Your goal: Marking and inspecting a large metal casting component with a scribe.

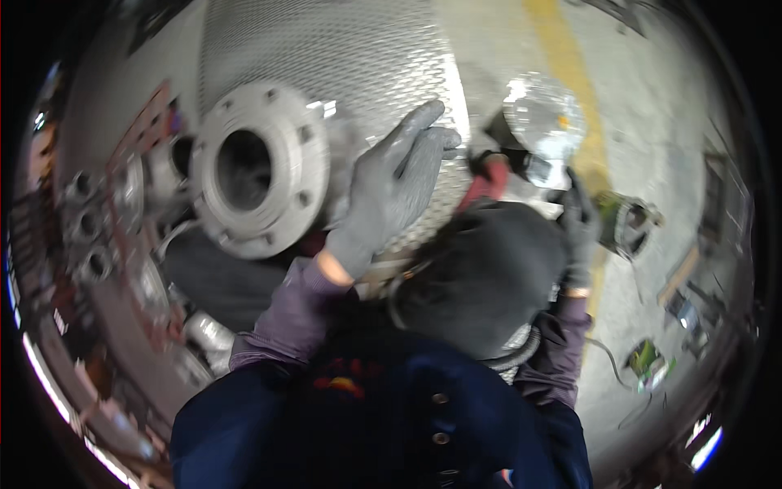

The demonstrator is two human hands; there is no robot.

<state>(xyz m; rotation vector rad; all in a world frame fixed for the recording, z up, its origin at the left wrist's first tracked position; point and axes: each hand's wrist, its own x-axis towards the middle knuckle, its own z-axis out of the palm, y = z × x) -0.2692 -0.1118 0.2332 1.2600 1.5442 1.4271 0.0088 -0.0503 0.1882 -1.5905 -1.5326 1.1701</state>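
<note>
My left hand [395, 183], in a grey glove, lies flat with fingers spread on the embossed metal cladding [342, 57] of a big cylindrical vessel. Just left of it a grey bolted flange nozzle [261, 167] sticks out of the vessel. My right hand [580, 224], in a dark glove, is closed around the lower end of a shiny silver rounded object [544, 122] held over the floor, to the right of the vessel. A dark rounded shape [481, 277] fills the space between my arms; what it is cannot be told.
Several smaller flanges and pipe ends [90, 220] crowd the left side. A yellow line [562, 49] runs down the concrete floor. A green-and-metal tool [626, 224] and a smaller green item [648, 363] lie on the floor at right.
</note>
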